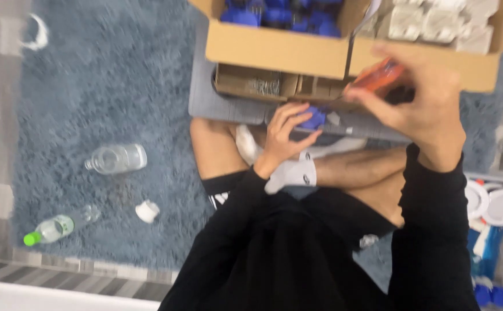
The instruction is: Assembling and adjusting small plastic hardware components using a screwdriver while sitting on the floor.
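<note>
Since that blue part (313, 118) looks light, hard plastic, left hand (283, 135) pinches its edges fine while right hand (424, 101) clenches the orange tool (378, 78).

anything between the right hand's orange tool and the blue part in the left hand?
Nothing visible. The right hand holds the orange tool up in front of the cardboard box; the left hand holds the blue part lower down, over the grey mat. The gap between them looks open, though the frame is blurred.

Shaggy blue-grey rug (119, 86), clear bottle (116, 158), green-capped bottle (55, 228), small white piece (147, 211), cardboard boxes (277, 49)
</note>
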